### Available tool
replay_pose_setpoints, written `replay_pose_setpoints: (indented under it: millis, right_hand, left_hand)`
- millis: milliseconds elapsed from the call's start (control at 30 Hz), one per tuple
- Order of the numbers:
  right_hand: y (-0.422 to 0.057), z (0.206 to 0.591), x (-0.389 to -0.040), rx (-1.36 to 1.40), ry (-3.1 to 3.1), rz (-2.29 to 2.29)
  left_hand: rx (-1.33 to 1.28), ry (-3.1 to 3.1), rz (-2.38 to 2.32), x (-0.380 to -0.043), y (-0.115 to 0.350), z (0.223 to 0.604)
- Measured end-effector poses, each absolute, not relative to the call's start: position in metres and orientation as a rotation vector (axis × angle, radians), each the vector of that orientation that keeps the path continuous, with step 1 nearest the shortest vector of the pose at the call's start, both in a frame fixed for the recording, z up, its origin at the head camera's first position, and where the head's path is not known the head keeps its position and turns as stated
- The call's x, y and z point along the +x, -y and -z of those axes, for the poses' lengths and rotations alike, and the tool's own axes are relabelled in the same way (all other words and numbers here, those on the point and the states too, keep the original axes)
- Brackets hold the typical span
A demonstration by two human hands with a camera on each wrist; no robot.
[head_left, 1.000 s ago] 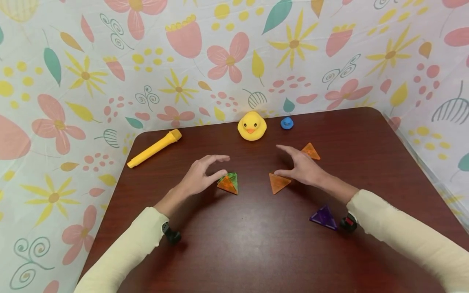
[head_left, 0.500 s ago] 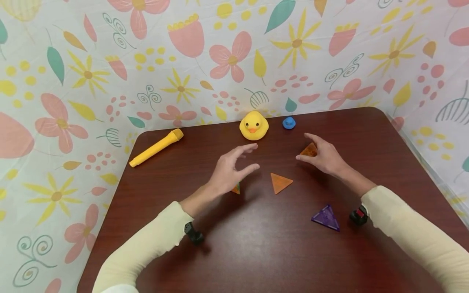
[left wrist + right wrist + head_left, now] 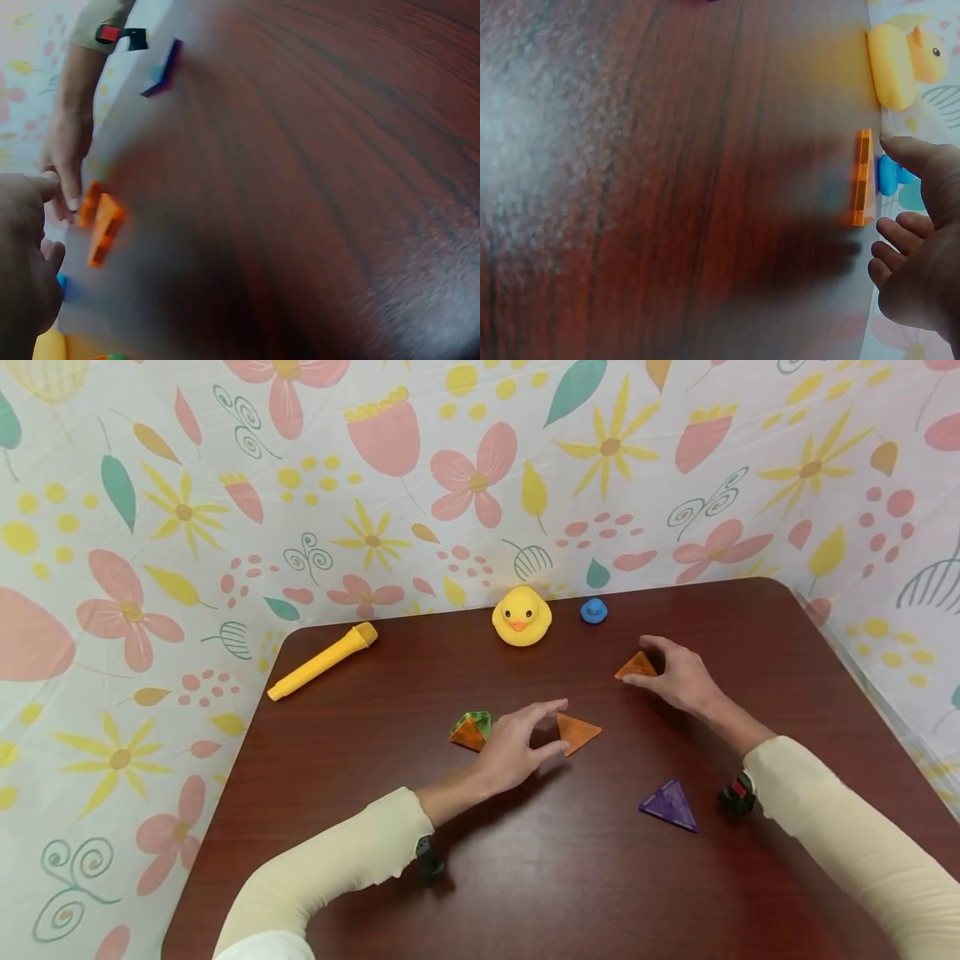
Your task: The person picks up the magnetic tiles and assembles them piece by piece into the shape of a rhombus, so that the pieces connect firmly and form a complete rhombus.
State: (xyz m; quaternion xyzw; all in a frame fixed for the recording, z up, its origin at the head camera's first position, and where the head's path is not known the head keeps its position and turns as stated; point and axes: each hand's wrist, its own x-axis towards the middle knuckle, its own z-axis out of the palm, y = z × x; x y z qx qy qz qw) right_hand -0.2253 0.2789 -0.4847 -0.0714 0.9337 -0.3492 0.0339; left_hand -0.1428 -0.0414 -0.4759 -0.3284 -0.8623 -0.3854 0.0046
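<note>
Has the left hand (image 3: 517, 750) spread, thumb and fingers apart at the left side of an orange triangle (image 3: 581, 733) flat on the middle of the bench (image 3: 525, 877). Has the right hand (image 3: 684, 677) likewise spread, thumb overlapping a second orange triangle (image 3: 636, 664) in the head view; cannot tell whether touching. Shows, just left of the left hand, a green piece (image 3: 482, 719) overlapped by a third orange triangle (image 3: 467, 737); nearer, a purple triangle (image 3: 670, 807). Farther out, lines the far edge with a yellow duck (image 3: 522, 617), a small blue duck (image 3: 594, 611) and, leftward, a yellow microphone (image 3: 322, 662).
</note>
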Motion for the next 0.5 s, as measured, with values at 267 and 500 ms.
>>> replay_pose_setpoints:
  millis: [267,500]
  right_hand:
    - [-0.282,0.493,-0.226,-0.227,-2.899,1.092]
    - [-0.284,0.497,-0.226,-0.218,-2.952,1.136]
  left_hand:
    - [-0.982,2.815,0.980,-0.138,0.033,0.497]
    - [-0.946,2.836,0.852,-0.136,0.030,0.509]
